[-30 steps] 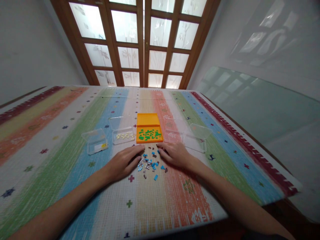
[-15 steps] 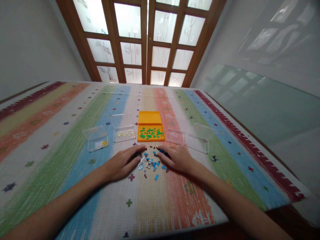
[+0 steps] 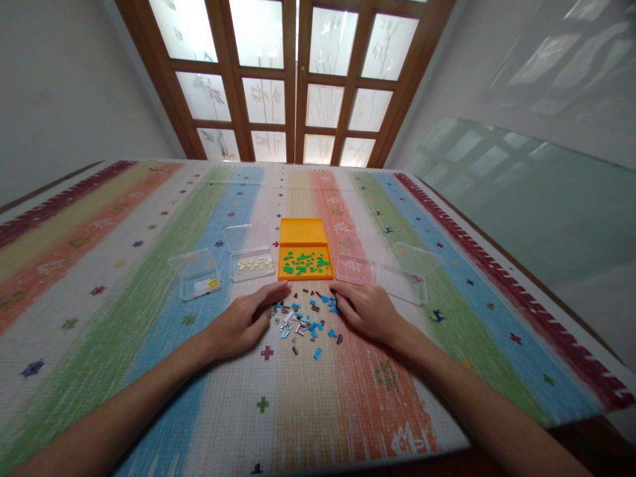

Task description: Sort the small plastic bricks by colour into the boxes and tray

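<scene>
A loose pile of small toy bricks (image 3: 312, 327), blue, white, grey and brown, lies on the striped tablecloth between my two hands. My left hand (image 3: 246, 319) rests at the pile's left side, its fingers stretched forward and the thumb apart from them, with nothing visible in it. On the right, my right hand (image 3: 368, 309) lies beside several blue bricks close to its thumb. Its index finger points forward, with a gap to the thumb. Just beyond the hands stands an orange case (image 3: 304, 277), lid raised, with green bricks inside.
Left of the orange case are a clear box (image 3: 252, 273) of cream bricks and another clear box (image 3: 191, 295) with a few yellow pieces. To its right stand two clear boxes (image 3: 356, 279) with lids up. The tablecloth (image 3: 308, 411) covers the table.
Both hands have moved slightly apart, the right hand outward. More blue and brown bricks show between them. The whole view has shifted a little.
</scene>
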A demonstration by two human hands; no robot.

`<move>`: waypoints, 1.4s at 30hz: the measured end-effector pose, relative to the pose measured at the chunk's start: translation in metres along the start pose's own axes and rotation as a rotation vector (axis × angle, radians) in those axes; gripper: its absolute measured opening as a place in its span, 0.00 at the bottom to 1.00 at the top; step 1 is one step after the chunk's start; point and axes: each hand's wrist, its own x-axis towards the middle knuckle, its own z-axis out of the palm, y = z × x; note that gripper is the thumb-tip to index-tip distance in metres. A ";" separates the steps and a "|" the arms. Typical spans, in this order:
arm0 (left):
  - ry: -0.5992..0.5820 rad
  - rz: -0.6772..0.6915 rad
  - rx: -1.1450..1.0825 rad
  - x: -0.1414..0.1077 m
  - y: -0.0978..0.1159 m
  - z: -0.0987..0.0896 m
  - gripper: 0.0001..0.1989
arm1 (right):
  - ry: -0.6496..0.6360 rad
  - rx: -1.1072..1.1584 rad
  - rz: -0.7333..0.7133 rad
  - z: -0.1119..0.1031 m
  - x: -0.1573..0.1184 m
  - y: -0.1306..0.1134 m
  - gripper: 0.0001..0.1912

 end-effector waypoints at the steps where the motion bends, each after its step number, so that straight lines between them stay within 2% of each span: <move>1: 0.012 0.009 0.027 0.000 0.000 0.000 0.28 | 0.003 0.004 0.000 0.000 0.000 0.000 0.17; 8: 0.125 0.132 0.180 0.002 0.004 0.001 0.19 | -0.006 -0.010 0.004 -0.001 -0.001 -0.002 0.17; 11: 0.118 0.192 0.229 0.003 0.003 0.002 0.16 | -0.011 -0.007 -0.001 -0.002 -0.001 -0.001 0.17; 18: 0.061 0.268 0.341 0.003 -0.001 0.003 0.20 | -0.007 0.017 -0.002 -0.001 -0.001 -0.002 0.17; 23: 0.069 0.176 0.270 0.004 0.004 0.002 0.24 | 0.015 0.004 -0.017 -0.005 -0.002 -0.002 0.16; 29: 0.095 0.110 0.237 0.003 0.005 0.002 0.20 | -0.013 0.022 -0.031 -0.008 -0.004 0.000 0.16; 33: 0.110 0.155 0.271 0.002 0.005 0.000 0.17 | -0.027 0.083 -0.036 -0.005 -0.004 -0.001 0.17; 38: 0.054 0.245 0.249 0.004 0.011 -0.003 0.11 | -0.032 0.077 -0.071 -0.004 -0.005 -0.003 0.18; 42: 0.015 0.272 0.217 0.005 0.016 -0.002 0.11 | -0.017 0.068 -0.095 -0.005 -0.005 -0.002 0.17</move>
